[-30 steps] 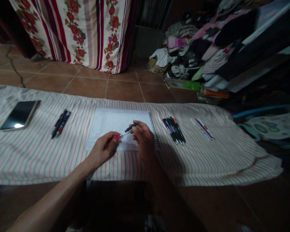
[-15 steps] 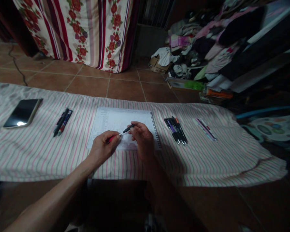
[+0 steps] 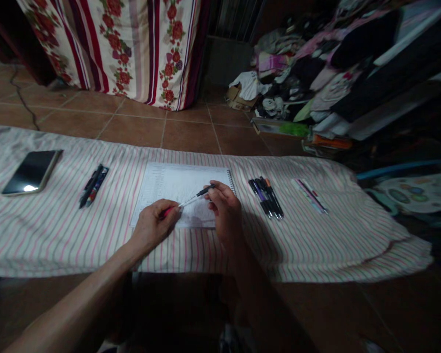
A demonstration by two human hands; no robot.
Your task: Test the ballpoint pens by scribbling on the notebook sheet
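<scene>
Widening its gap from the left hand (image 3: 154,223), the right hand (image 3: 227,208) is sitting further right than half a second ago, so the pen (image 3: 188,201) is showing more pale shaft between them. Judging by that, the two ends are being drawn apart; can't tell whether the parts are separating or staying joined. Left hand is pinching the red end (image 3: 166,212), right hand is gripping the dark end (image 3: 206,190) in its fingertips. Pen is slanting over the notebook (image 3: 180,177), dark end higher in view.

Counts: two hands, one pen in them, one spiral notebook lying under them. Left of the notebook, at least two dark pens (image 3: 90,189) are lying together; beyond those, one phone or tablet (image 3: 31,171). Just right, about four dark pens with clips (image 3: 275,198) are bunching; further right, at least two slim pens (image 3: 312,196), overlapping. One striped cloth (image 3: 191,252) is covering the table under everything.
</scene>
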